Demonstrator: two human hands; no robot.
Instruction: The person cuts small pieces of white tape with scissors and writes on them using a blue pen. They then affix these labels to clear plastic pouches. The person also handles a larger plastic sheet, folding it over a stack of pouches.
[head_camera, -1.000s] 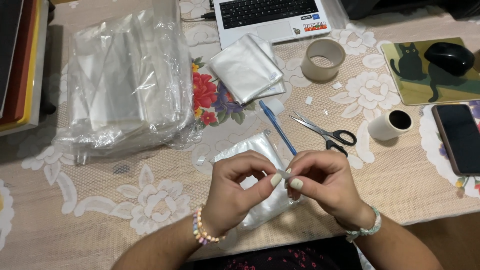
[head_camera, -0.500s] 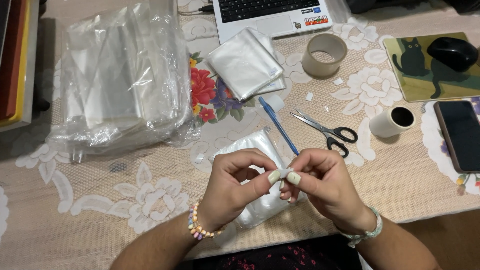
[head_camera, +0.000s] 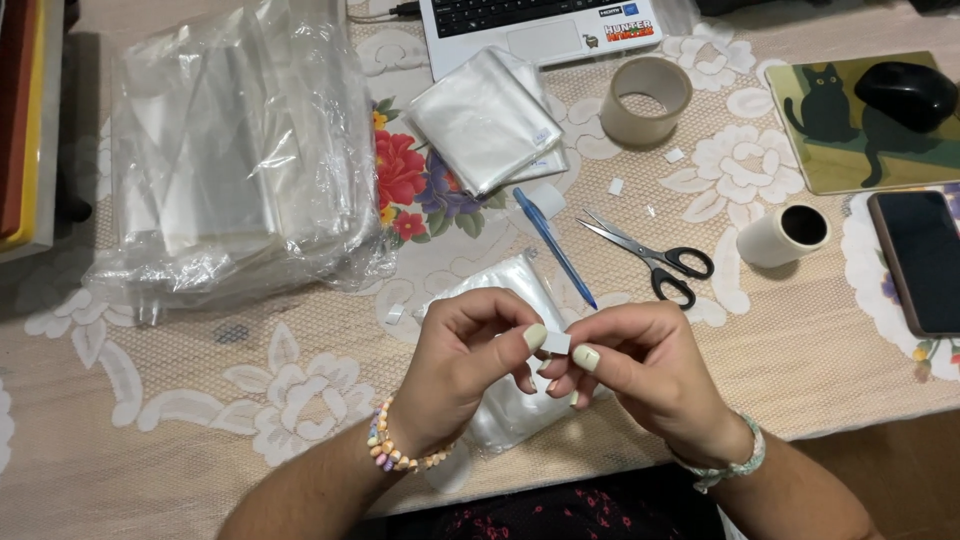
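left hand (head_camera: 462, 372): it pinches a small white square piece of paper or sticker (head_camera: 556, 343) from the left side, thumb and forefinger closed on its edge. a bracelet of pastel beads (head_camera: 397, 456) is on the wrist.
right hand (head_camera: 640, 368): it pinches the same white piece from the right side, fingertips tight on it, and meets the left fingers. a pale green bead bracelet (head_camera: 728, 466) is on this wrist.
white piece: it is held in the air between both hands, above the near edge of the table, over a small clear plastic bag (head_camera: 510, 400) that lies flat under the hands.
table (head_camera: 180, 440): it has a beige lace cloth with flower pattern.
behind the hands: a blue pen (head_camera: 553, 247) lies just beside the small bag, and scissors with black handles (head_camera: 650, 255) lie near the pen, at its right.
left side: a big bundle of clear plastic bags in a transparent wrap (head_camera: 225, 160).
far side: a folded stack of clear bags (head_camera: 487, 120), a roll of brown tape (head_camera: 646, 100), and the front of a white laptop (head_camera: 540, 25).
right side: a small white roll (head_camera: 782, 234) lies on its side, a black phone (head_camera: 918, 262) lies flat, and a black mouse (head_camera: 908, 93) is on a green mat with a cat picture (head_camera: 850, 140).
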